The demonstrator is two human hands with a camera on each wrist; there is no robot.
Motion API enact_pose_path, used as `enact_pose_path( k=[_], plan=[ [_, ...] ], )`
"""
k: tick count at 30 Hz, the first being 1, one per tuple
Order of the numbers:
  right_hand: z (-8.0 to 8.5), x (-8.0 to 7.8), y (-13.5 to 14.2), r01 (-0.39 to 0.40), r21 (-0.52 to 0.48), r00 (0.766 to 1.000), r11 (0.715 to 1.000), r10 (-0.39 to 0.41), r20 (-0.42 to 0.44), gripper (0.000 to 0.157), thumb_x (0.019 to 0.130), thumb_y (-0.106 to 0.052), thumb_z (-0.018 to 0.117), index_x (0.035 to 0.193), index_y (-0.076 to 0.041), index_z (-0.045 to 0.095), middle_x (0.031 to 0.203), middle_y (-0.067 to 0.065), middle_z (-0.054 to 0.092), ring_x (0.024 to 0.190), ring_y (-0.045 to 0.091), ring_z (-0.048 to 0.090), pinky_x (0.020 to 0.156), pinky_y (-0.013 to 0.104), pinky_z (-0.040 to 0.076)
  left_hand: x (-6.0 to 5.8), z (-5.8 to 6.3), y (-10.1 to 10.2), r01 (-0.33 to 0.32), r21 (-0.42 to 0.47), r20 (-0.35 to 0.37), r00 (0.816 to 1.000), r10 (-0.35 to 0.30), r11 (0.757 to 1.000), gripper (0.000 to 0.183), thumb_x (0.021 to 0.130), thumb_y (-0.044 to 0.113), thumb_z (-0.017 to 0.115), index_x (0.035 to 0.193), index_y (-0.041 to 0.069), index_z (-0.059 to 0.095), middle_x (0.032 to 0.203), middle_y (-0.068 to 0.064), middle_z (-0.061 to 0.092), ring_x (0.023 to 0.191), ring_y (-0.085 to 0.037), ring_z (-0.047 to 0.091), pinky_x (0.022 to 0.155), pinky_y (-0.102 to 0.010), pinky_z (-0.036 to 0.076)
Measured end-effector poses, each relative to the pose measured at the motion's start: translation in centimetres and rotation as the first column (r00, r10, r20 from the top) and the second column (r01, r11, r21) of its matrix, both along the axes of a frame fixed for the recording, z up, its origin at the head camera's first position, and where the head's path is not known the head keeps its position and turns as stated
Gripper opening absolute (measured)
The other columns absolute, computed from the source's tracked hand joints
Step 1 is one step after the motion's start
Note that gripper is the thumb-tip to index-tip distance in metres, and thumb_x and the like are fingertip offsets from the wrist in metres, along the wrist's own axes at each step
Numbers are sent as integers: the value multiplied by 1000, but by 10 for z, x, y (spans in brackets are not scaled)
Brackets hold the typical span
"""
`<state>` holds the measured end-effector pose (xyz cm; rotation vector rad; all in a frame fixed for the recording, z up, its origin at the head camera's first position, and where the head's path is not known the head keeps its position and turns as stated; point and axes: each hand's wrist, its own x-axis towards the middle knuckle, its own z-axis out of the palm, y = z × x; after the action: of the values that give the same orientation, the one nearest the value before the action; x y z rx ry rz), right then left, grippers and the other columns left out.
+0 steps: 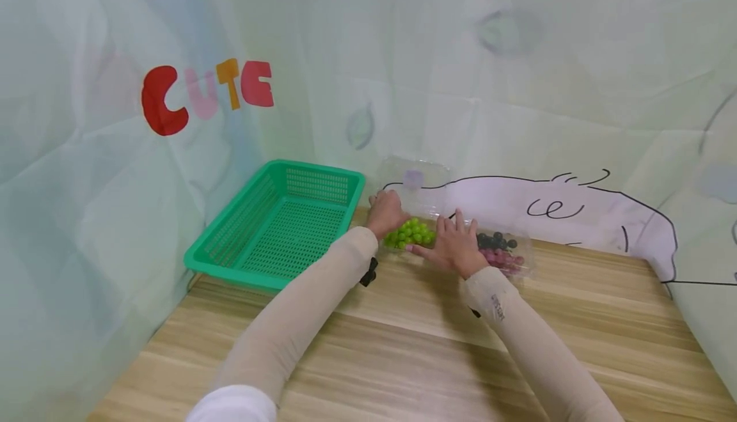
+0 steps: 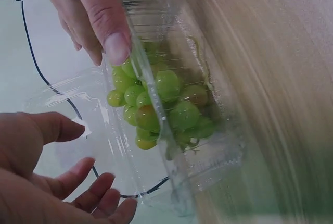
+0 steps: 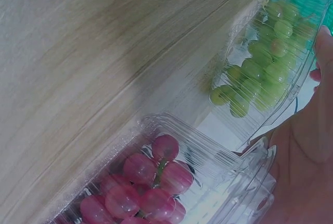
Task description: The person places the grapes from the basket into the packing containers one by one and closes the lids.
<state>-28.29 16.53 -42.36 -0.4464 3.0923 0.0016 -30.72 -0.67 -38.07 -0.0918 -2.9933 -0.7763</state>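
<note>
A clear plastic clamshell box holds green grapes (image 1: 411, 233) on the table. Its lid (image 1: 416, 182) stands raised against the back wall. My left hand (image 1: 386, 214) is at the box's left side, beside the lid; in the left wrist view its thumb and fingers (image 2: 96, 187) are spread apart with nothing between them. My right hand (image 1: 455, 246) lies over the right end of the box, its thumb at the rim in the left wrist view. Right of that hand, another clear box holds red grapes (image 3: 140, 193) and dark grapes (image 1: 496, 241).
A green plastic basket (image 1: 276, 283) with slotted walls stands to the left on the wooden table (image 1: 414, 358). Printed cloth walls (image 1: 403, 89) rise at the left and back, close behind the boxes.
</note>
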Motion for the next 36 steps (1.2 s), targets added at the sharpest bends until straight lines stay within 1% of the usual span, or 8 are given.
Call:
enact_pose_path(
  k=[3,6,13,17,20,24,28,36],
  plan=[
    [1,0,0,4,10,1000,1000,-4,2,121,85,-89,36,157,7,23,161,23,33,153,48,11,118,72,8,3,-3,-1,-68,58,-14,997,69,996,32,94,26,70,109,1,57,118,-17,54,116,-35,45,97,-43,43],
    [1,0,-1,2,6,1000,1000,-2,3,121,85,-89,36,157,7,23,161,23,32,153,48,11,118,72,8,5,-7,-3,-119,114,-25,992,122,986,36,93,25,69,117,0,56,125,-19,51,120,-35,42,96,-44,44],
    [0,1,0,-3,-8,1000,1000,3,15,119,86,-88,37,157,7,23,161,23,32,153,48,10,118,73,7,7,-22,-9,-157,229,-26,986,167,961,52,92,31,73,125,-5,53,129,-23,49,124,-36,37,102,-46,36],
    [0,1,0,-5,-12,1000,1000,5,10,119,86,-88,37,157,7,24,161,22,32,153,48,10,118,73,7,8,-28,-11,-193,265,-24,978,206,945,41,94,25,68,120,-3,53,129,-24,46,122,-36,35,97,-45,40],
    [1,1,-1,-3,-15,1000,1000,3,7,119,86,-88,38,157,7,24,161,23,32,153,48,10,118,73,7,9,-28,-11,-207,286,-19,975,222,936,32,94,19,63,117,-2,54,129,-24,46,122,-36,35,95,-45,40],
    [1,0,0,0,-12,1000,1000,0,2,119,86,-88,38,157,6,24,161,23,32,153,47,10,118,73,7,9,-32,-12,-211,296,-18,974,226,932,27,95,16,60,114,-2,54,127,-24,48,126,-37,36,105,-46,37],
    [1,-1,0,-1,-1,1000,1000,1,1,119,86,-88,38,157,7,25,161,23,33,153,48,12,118,72,9,9,-39,-13,-240,311,-4,967,253,920,22,95,12,59,110,-3,56,126,-23,50,129,-38,39,110,-46,35],
    [1,0,-1,5,-6,1000,1000,-5,8,120,85,-88,39,156,7,25,161,23,32,153,48,11,118,72,8,11,-44,-12,-271,380,10,957,289,884,13,98,5,51,96,-3,60,125,-26,50,122,-43,45,103,-48,43]
  ],
)
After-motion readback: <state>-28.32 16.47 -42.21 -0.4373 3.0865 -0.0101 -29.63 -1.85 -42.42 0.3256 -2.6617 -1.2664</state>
